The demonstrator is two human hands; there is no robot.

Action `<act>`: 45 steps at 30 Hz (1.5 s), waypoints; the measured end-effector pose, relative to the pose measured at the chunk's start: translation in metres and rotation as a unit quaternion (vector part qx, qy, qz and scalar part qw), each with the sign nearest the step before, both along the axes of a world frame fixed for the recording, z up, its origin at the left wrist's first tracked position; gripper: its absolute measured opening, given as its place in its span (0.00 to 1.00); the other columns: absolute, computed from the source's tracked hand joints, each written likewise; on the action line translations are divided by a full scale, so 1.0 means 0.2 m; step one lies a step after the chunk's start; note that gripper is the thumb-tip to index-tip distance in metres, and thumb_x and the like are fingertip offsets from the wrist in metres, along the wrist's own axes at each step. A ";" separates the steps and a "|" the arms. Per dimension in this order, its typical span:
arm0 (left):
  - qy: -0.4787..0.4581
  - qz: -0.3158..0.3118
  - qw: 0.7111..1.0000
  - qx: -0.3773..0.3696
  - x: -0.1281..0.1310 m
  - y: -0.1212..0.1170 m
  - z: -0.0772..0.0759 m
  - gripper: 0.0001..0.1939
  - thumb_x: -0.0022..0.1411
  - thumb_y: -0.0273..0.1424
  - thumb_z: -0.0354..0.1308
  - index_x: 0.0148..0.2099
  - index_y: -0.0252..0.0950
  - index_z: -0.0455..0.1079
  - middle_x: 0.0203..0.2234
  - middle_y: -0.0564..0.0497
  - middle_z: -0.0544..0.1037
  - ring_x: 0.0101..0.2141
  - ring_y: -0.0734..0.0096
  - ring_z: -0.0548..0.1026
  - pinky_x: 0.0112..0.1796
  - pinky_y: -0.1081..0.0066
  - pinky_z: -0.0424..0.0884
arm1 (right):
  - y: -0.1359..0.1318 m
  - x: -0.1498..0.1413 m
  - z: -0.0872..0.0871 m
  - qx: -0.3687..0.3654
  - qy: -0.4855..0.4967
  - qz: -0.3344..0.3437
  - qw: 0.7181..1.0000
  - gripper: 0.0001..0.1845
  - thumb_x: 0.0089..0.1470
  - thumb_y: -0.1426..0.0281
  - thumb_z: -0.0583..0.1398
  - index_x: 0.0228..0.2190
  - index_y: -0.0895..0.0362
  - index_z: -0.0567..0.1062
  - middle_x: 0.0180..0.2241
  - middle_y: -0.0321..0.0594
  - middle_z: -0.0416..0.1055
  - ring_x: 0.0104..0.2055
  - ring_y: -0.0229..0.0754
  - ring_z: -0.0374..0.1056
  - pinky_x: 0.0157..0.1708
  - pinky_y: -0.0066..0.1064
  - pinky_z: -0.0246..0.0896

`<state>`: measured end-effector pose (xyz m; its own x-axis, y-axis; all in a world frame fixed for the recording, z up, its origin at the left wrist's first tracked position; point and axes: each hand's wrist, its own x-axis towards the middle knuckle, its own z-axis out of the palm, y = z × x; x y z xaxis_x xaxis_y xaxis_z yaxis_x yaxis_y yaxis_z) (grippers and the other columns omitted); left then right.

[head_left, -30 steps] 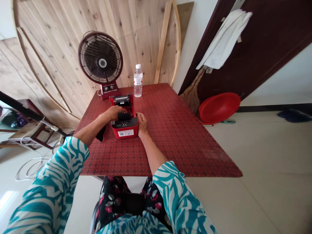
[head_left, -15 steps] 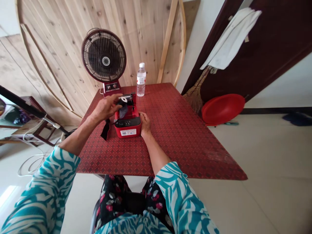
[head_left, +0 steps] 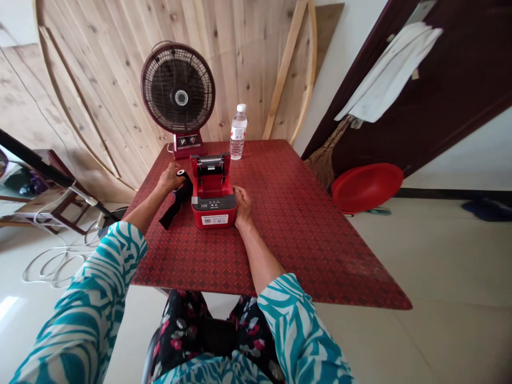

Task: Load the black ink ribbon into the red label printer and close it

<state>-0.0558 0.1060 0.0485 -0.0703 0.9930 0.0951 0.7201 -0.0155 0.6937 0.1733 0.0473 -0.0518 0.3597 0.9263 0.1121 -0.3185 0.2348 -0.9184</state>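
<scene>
Well, the black ribbon roll (head_left: 183,188) stands just to the left of the red label printer (head_left: 212,198), very close to it, but I cannot tell if they touch. Its long axis goes up from the table with a small tilt, and the pale core shows at the top end. From the roll, a loose black strip (head_left: 168,216) runs down and away to the left of the printer, toward the person's body.

The left hand (head_left: 171,180) is the nearer hand to the roll. Its fingers (head_left: 176,173) are curled narrowly around the upper part and hold it. The right hand (head_left: 242,205) holds nothing. It lies at the right side of the printer, and its fingers (head_left: 239,194) are close together and touch the printer's side.

The printer's top is open, and a metal roller (head_left: 210,164) shows near its back end. The printer sits on a red patterned table (head_left: 300,250). Behind the printer stand a desk fan (head_left: 178,88), toward the left, and a plastic water bottle (head_left: 238,132), toward the right. Farther to the right of the printer, off the table, are a red plastic basin (head_left: 367,188) and a straw broom (head_left: 323,168). Past these is a dark door (head_left: 448,106), with a white cloth (head_left: 388,72) hanging on it.
</scene>
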 end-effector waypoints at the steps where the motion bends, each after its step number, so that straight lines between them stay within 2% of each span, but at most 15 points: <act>1: 0.057 0.020 0.998 0.000 0.01 0.01 -0.01 0.18 0.48 0.23 0.62 0.42 0.37 0.67 0.28 0.49 0.76 0.36 0.60 0.76 0.33 0.71 0.65 | 0.00 0.00 0.00 -0.001 0.000 0.001 1.000 0.18 0.48 0.55 0.59 0.35 0.53 0.79 0.37 0.37 0.80 0.40 0.41 0.72 0.46 0.36 0.64; 4: 0.179 0.052 0.982 -0.029 0.03 0.04 -0.03 0.15 0.48 0.27 0.65 0.40 0.38 0.68 0.35 0.44 0.79 0.43 0.52 0.77 0.39 0.66 0.68 | -0.01 0.00 0.01 -0.003 -0.010 -0.002 1.000 0.18 0.48 0.55 0.59 0.35 0.53 0.79 0.37 0.37 0.80 0.40 0.42 0.72 0.47 0.36 0.64; 8: 0.187 0.043 0.980 -0.050 0.02 0.05 -0.04 0.20 0.43 0.32 0.71 0.39 0.38 0.69 0.38 0.44 0.80 0.47 0.50 0.76 0.42 0.64 0.70 | 0.00 0.00 0.01 -0.003 -0.014 -0.006 1.000 0.18 0.48 0.55 0.59 0.35 0.53 0.79 0.37 0.37 0.80 0.41 0.42 0.72 0.48 0.37 0.63; 10: 0.123 0.020 0.991 -0.053 -0.01 0.04 -0.05 0.23 0.41 0.34 0.73 0.39 0.37 0.69 0.36 0.45 0.80 0.44 0.52 0.77 0.41 0.64 0.70 | 0.00 0.00 0.00 -0.001 -0.014 -0.004 1.000 0.18 0.48 0.55 0.59 0.35 0.53 0.79 0.37 0.37 0.80 0.41 0.43 0.73 0.48 0.37 0.63; 13: -0.072 0.001 0.997 -0.030 -0.09 -0.01 -0.09 0.25 0.44 0.41 0.70 0.43 0.36 0.69 0.35 0.47 0.80 0.39 0.59 0.78 0.38 0.66 0.72 | 0.00 0.00 0.00 0.003 -0.018 -0.004 1.000 0.18 0.49 0.55 0.59 0.35 0.53 0.79 0.37 0.37 0.80 0.41 0.42 0.73 0.47 0.36 0.63; 16: -0.263 0.010 0.964 0.038 -0.19 -0.10 -0.15 0.23 0.52 0.44 0.62 0.47 0.36 0.69 0.40 0.46 0.80 0.41 0.63 0.79 0.42 0.65 0.74 | 0.00 0.00 0.00 0.001 -0.009 -0.001 1.000 0.18 0.49 0.55 0.59 0.35 0.53 0.79 0.36 0.36 0.80 0.39 0.42 0.72 0.45 0.35 0.64; 18: -0.309 0.013 0.950 0.047 -0.25 -0.16 -0.19 0.23 0.49 0.41 0.61 0.47 0.36 0.70 0.43 0.44 0.80 0.44 0.62 0.79 0.44 0.64 0.74 | 0.00 0.00 0.01 -0.001 0.000 0.004 1.000 0.18 0.49 0.54 0.59 0.34 0.53 0.79 0.35 0.36 0.79 0.38 0.41 0.72 0.43 0.35 0.64; 22: -0.272 -0.062 0.960 -0.030 -0.29 -0.24 -0.26 0.29 0.41 0.35 0.64 0.49 0.36 0.70 0.44 0.44 0.81 0.44 0.57 0.78 0.45 0.60 0.74 | 0.01 -0.01 0.01 -0.007 0.027 0.006 1.000 0.18 0.47 0.54 0.59 0.32 0.54 0.78 0.31 0.35 0.79 0.34 0.39 0.71 0.39 0.33 0.64; 25: -0.210 -0.112 0.971 -0.012 -0.27 -0.24 -0.28 0.27 0.42 0.37 0.64 0.47 0.36 0.71 0.43 0.45 0.81 0.46 0.55 0.78 0.49 0.58 0.72 | 0.01 -0.01 0.01 -0.008 0.034 0.009 0.999 0.18 0.46 0.54 0.60 0.32 0.54 0.78 0.31 0.35 0.78 0.33 0.38 0.70 0.37 0.32 0.64; 30: -0.154 -0.108 0.982 0.014 -0.23 -0.24 -0.31 0.21 0.46 0.42 0.66 0.40 0.36 0.69 0.36 0.47 0.81 0.42 0.56 0.78 0.46 0.58 0.73 | 0.01 -0.01 0.01 -0.016 0.021 0.001 1.000 0.18 0.46 0.54 0.60 0.33 0.54 0.78 0.32 0.36 0.79 0.34 0.39 0.71 0.37 0.32 0.64; 34: -0.246 -0.096 0.963 0.044 -0.23 -0.31 -0.33 0.23 0.48 0.41 0.68 0.42 0.37 0.65 0.39 0.47 0.81 0.41 0.60 0.79 0.43 0.62 0.74 | 0.00 -0.01 0.02 -0.009 0.020 0.003 1.000 0.18 0.46 0.54 0.60 0.33 0.54 0.78 0.32 0.36 0.79 0.34 0.39 0.71 0.38 0.32 0.64; 37: -0.334 -0.090 0.935 0.072 -0.24 -0.36 -0.28 0.25 0.47 0.40 0.71 0.42 0.38 0.64 0.39 0.48 0.81 0.39 0.64 0.79 0.41 0.66 0.75 | 0.00 -0.01 0.02 -0.002 0.025 0.007 1.000 0.19 0.46 0.54 0.60 0.33 0.54 0.78 0.32 0.36 0.79 0.34 0.39 0.71 0.39 0.32 0.64; 41: -0.398 -0.137 0.904 0.076 -0.20 -0.42 -0.08 0.25 0.48 0.44 0.71 0.42 0.38 0.66 0.34 0.49 0.82 0.33 0.67 0.79 0.34 0.70 0.75 | 0.01 -0.02 0.02 -0.001 0.022 0.005 1.000 0.18 0.46 0.54 0.60 0.33 0.54 0.78 0.32 0.36 0.79 0.34 0.39 0.71 0.39 0.33 0.64; 43: -0.361 -0.189 0.910 0.080 -0.13 -0.44 0.03 0.24 0.50 0.43 0.71 0.44 0.38 0.68 0.36 0.49 0.82 0.35 0.66 0.80 0.38 0.69 0.75 | 0.01 -0.02 0.01 -0.001 0.020 0.001 1.000 0.18 0.46 0.54 0.60 0.32 0.54 0.78 0.32 0.36 0.79 0.35 0.40 0.71 0.39 0.33 0.65; 45: -0.283 -0.239 0.924 0.093 -0.03 -0.44 0.11 0.22 0.52 0.41 0.69 0.46 0.37 0.70 0.39 0.47 0.82 0.40 0.64 0.80 0.44 0.65 0.75 | 0.02 -0.02 0.00 -0.002 0.016 -0.001 1.000 0.18 0.46 0.54 0.60 0.32 0.54 0.79 0.33 0.36 0.79 0.36 0.40 0.72 0.40 0.33 0.65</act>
<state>-0.0623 0.0172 0.0710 0.2819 0.8934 0.3499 0.1218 -0.3950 0.9106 0.1696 0.0518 -0.0513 0.3645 0.9261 0.0970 -0.3477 0.2320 -0.9084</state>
